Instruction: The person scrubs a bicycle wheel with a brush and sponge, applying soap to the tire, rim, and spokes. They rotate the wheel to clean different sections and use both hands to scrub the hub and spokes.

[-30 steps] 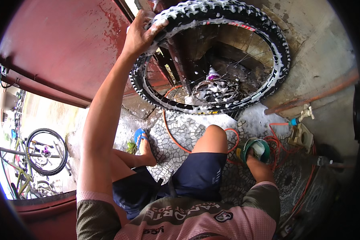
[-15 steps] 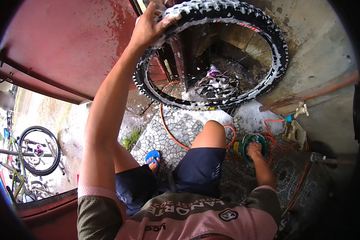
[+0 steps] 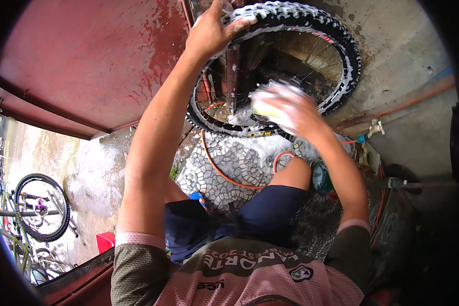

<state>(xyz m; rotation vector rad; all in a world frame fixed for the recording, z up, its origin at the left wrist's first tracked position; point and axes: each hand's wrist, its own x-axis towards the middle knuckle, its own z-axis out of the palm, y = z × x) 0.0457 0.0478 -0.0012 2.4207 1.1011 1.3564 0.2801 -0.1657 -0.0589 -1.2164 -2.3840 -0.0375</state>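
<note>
Evidently you're soaping: beyond the green bucket (image 3: 320,176), your right hand (image 3: 302,111) seems to clutch a blurred, foamy sponge (image 3: 268,108) over the wheel (image 3: 350,66) ahead — your left hand (image 3: 208,32), well apart, grips its top-left edge. Next likely calls for steady rubbing.

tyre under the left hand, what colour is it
The tyre is black with white foam; head view shows it best.

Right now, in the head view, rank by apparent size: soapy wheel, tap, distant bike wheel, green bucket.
Largest to smallest:
1. Soapy wheel
2. Distant bike wheel
3. Green bucket, partly hidden
4. Tap
</note>
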